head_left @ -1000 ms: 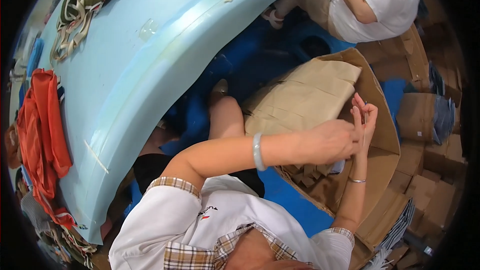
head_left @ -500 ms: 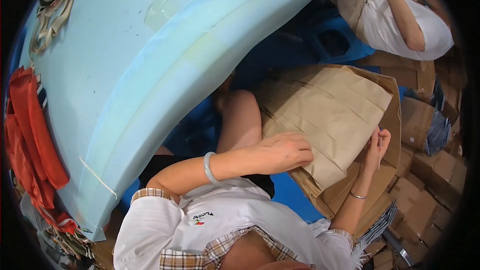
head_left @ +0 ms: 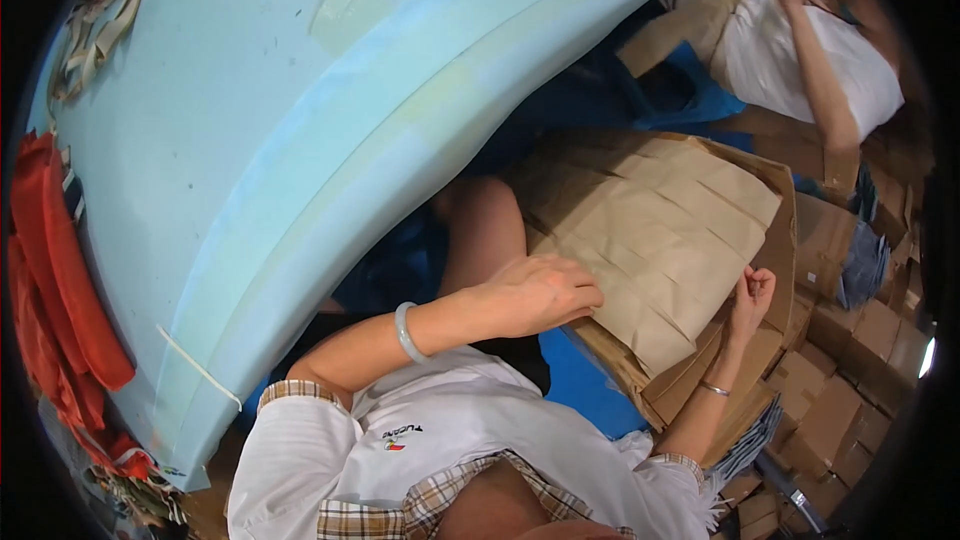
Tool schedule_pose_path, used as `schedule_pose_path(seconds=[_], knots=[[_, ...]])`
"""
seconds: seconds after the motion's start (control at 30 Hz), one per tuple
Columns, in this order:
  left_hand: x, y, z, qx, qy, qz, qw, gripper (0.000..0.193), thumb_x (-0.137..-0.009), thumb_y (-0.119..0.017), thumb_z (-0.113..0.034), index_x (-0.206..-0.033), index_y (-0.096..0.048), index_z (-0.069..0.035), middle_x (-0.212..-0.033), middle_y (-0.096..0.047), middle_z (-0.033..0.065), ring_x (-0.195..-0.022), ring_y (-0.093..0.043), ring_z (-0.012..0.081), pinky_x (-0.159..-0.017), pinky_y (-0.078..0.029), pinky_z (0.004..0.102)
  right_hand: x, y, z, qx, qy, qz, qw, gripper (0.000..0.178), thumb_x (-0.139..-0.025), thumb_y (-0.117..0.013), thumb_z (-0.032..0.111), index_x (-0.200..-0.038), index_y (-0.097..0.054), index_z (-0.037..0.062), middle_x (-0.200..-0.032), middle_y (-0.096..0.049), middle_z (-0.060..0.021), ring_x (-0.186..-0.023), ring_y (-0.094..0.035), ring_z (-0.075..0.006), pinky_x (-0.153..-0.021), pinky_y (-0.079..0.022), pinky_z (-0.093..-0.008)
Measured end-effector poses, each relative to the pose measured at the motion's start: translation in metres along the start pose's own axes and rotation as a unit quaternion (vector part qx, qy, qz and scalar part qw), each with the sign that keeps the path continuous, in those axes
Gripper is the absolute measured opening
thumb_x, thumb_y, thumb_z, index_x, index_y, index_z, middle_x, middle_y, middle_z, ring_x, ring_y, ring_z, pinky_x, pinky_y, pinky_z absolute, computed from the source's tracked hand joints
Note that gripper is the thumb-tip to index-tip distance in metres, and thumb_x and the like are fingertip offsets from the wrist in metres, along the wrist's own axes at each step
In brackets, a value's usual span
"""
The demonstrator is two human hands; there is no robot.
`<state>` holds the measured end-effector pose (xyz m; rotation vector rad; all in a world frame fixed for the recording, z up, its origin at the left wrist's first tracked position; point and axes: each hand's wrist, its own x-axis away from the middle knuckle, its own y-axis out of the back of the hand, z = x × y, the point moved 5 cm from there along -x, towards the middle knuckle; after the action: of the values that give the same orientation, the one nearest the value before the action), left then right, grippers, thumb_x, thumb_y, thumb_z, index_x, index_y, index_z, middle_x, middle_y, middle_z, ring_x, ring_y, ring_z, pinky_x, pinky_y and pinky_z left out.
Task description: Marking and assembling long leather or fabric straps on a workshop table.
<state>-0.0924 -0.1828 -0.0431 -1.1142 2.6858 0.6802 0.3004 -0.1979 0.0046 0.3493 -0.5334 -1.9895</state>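
Fairly bright, soft light is falling from above, spreading over the pale-blue desk and brightening the white shirt. Beneath the desk's edge, deep shadow is gathering, darkening the upper left of the creased brown paper. A small white glare is burning near the right rim. The fisheye lens is bending the desk's edge into a wide arc and stretching the red cloth, while black vignetting is closing around the corners. Cardboard boxes toward the right are looking dimmer and softer.
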Motion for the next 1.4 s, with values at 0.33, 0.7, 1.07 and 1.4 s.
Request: schedule_pose_path(seconds=[0.33,0.7,1.07,1.4], knots=[[-0.085,0.102,0.011,0.052,0.056,-0.209,0.975,0.018,-0.089,-0.064,-0.009,-0.107,-0.066,-0.004,-0.102,-0.065,0.0096,-0.090,-0.065,0.0219,-0.077,-0.053,0.0309,0.042,-0.003,0.059,-0.072,0.072,-0.039,0.994,0.017,-0.095,-0.056,0.000,-0.097,-0.040,0.0071,-0.111,-0.065,-0.0173,-0.099,-0.063,-0.0181,-0.081,-0.049,-0.0258],[-0.111,0.096,0.022,0.093,0.074,-0.209,0.971,0.020,-0.093,-0.063,-0.011,-0.111,-0.065,-0.002,-0.100,-0.069,0.0076,-0.091,-0.065,0.0122,-0.079,-0.052,0.0251,0.085,-0.016,0.088,-0.002,0.118,-0.048,0.992,0.013,-0.093,-0.060,0.002,-0.090,-0.047,0.0023,-0.096,-0.068,-0.0130,-0.087,-0.064,-0.0145,-0.080,-0.051,-0.0264],[-0.054,0.064,0.040,0.090,0.189,-0.167,0.964,0.023,-0.094,-0.061,-0.014,-0.114,-0.065,-0.002,-0.103,-0.069,0.0054,-0.093,-0.065,0.0114,-0.084,-0.051,0.0255,0.089,-0.027,0.118,0.067,0.226,-0.040,0.971,0.011,-0.087,-0.066,0.002,-0.089,-0.056,0.0001,-0.082,-0.067,-0.0086,-0.065,-0.059,-0.0146,-0.063,-0.048,-0.0265],[-0.043,0.062,0.026,0.108,0.202,-0.149,0.962,0.025,-0.094,-0.061,-0.014,-0.115,-0.064,-0.001,-0.106,-0.069,0.0066,-0.098,-0.064,0.0121,-0.088,-0.050,0.0256,0.092,-0.032,0.124,0.090,0.245,-0.018,0.965,0.015,-0.083,-0.070,0.002,-0.090,-0.056,0.0011,-0.083,-0.066,-0.0122,-0.069,-0.065,-0.0248,-0.064,-0.051,-0.0310]])
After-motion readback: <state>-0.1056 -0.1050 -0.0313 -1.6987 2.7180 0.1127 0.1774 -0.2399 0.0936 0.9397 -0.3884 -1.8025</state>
